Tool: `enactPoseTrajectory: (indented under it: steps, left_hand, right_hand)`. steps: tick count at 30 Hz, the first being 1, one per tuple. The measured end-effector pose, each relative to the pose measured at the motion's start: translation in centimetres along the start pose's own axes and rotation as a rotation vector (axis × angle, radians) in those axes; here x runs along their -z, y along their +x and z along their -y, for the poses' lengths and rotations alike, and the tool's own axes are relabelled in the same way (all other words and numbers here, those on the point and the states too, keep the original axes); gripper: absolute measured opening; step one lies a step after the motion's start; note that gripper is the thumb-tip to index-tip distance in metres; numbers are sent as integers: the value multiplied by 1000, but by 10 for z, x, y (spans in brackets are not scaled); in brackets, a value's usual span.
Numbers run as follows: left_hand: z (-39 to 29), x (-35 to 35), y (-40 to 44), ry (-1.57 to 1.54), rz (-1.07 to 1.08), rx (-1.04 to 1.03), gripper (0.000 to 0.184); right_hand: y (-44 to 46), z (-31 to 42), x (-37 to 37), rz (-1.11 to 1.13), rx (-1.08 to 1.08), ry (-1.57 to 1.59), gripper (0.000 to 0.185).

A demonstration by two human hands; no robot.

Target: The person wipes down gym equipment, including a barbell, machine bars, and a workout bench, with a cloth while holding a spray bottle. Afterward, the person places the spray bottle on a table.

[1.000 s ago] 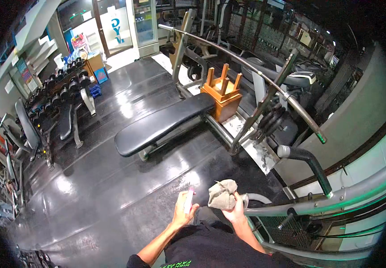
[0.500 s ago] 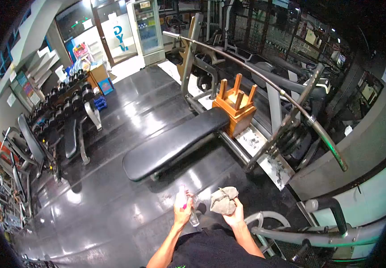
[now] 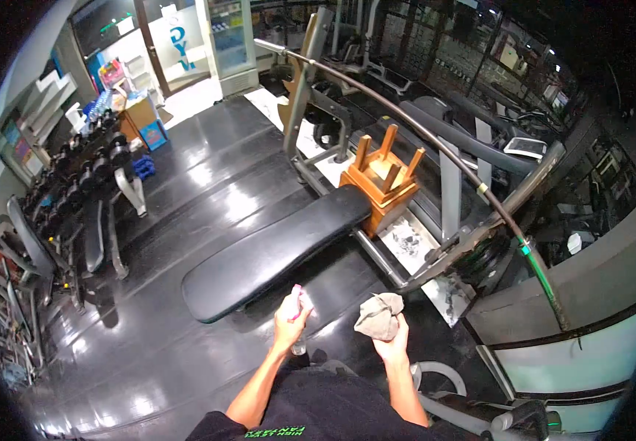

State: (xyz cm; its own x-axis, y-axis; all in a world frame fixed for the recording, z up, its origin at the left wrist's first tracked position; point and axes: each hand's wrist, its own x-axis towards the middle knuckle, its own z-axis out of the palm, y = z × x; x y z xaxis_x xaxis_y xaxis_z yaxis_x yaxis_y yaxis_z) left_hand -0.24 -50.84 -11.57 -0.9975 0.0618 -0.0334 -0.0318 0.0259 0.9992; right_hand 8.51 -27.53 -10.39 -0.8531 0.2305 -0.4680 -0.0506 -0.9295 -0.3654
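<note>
My left hand (image 3: 289,323) is wrapped round a clear spray bottle (image 3: 299,345) with a pink-and-white spray head, its body showing below my fingers. In my right hand (image 3: 393,344) is a folded greyish-beige cloth (image 3: 379,316), bunched up and held out in front of me. Just ahead of both hands is a flat bench with a black padded top (image 3: 274,253). Neither the bottle nor the cloth touches the pad. Beyond the bench's far end, a long barbell (image 3: 436,140) rests across the rack uprights (image 3: 305,95).
A wooden stool (image 3: 383,173) stands upside down on a wooden box by the rack. Dumbbells (image 3: 90,176) fill a rack at the left, near other benches. Tubular equipment (image 3: 443,375) is close by my right arm. A glass-door fridge (image 3: 230,44) stands at the back.
My view has shifted to the right, so the bench sits further left. Both hands are raised slightly, my left hand moving toward the bench pad. Each hand keeps its hold.
</note>
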Motion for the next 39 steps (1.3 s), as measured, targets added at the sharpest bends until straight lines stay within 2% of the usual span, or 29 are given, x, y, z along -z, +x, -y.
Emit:
enactPoseTrajectory:
  steps: [2, 5, 7, 11, 14, 15, 16, 18, 20, 26, 29, 32, 34, 35, 39]
  left_hand:
    - [13, -10, 32, 25, 22, -78, 28]
    - [38, -24, 86, 38, 68, 40, 28]
    - [57, -36, 129, 111, 62, -128, 26]
    - [67, -56, 208, 143, 155, 132, 18]
    - [79, -71, 280, 181, 228, 183, 15]
    - [85, -75, 296, 202, 201, 24, 18]
    - [89, -80, 311, 202, 222, 32, 18]
    - [94, -83, 339, 251, 277, 252, 16]
    - [98, -85, 362, 282, 303, 262, 16]
    - [96, -97, 392, 319, 371, 288, 18]
    - [102, -95, 394, 328, 357, 250, 18]
    - [106, -92, 395, 354, 392, 308, 20]
    - [111, -87, 394, 407, 412, 244, 23]
    - [114, -85, 393, 432, 431, 302, 25]
    - [110, -73, 380, 476, 435, 246, 24]
  right_hand:
    - [15, 7, -9, -77, 4, 21, 37]
    - [46, 7, -10, -68, 66, 42, 37]
    - [64, 8, -15, -54, 71, 37, 37]
    - [100, 8, -43, -107, 119, 78, 36]
    - [140, 8, -65, -225, 161, 80, 37]
    - [150, 8, -69, -241, 160, 61, 37]
    - [161, 8, -74, -253, 158, 43, 37]
    - [180, 7, -90, -287, 160, 91, 36]
    - [197, 7, -122, -263, 171, 108, 35]
    - [237, 1, -129, -329, 231, 57, 38]
    - [242, -4, -129, -314, 254, 33, 39]
    - [245, -4, -125, -356, 247, 52, 39]
    - [246, -6, -120, -366, 237, 48, 43]
    - [246, -6, -117, -375, 233, 71, 43]
    - [238, -6, -124, -361, 244, 60, 40]
